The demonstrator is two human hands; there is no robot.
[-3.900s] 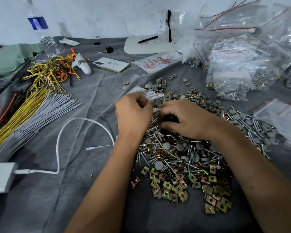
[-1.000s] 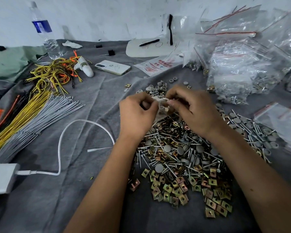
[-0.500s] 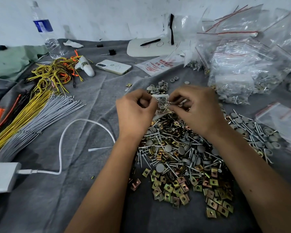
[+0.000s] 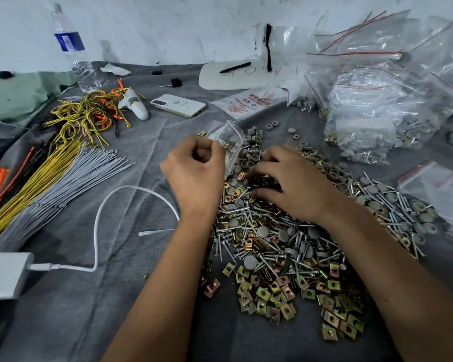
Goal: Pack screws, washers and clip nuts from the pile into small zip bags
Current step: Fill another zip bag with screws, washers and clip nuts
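At about twelve o'clock from the hardware pile, a flat clear packet (image 4: 249, 103) carries red print: a line of characters too small to make out, then what looks like "5", "140mmX10" and "100" beneath it. Over at eleven o'clock the water bottle (image 4: 73, 50) shows a blue label, its lettering too blurred to read. Faint scribbles mark the white board (image 4: 236, 79) beyond the packet, illegible too.

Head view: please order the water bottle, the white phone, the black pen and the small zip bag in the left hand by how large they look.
1. Water bottle.
2. White phone.
3. Small zip bag, partly hidden by the left hand, so unsure against the phone.
4. Black pen, farthest away.
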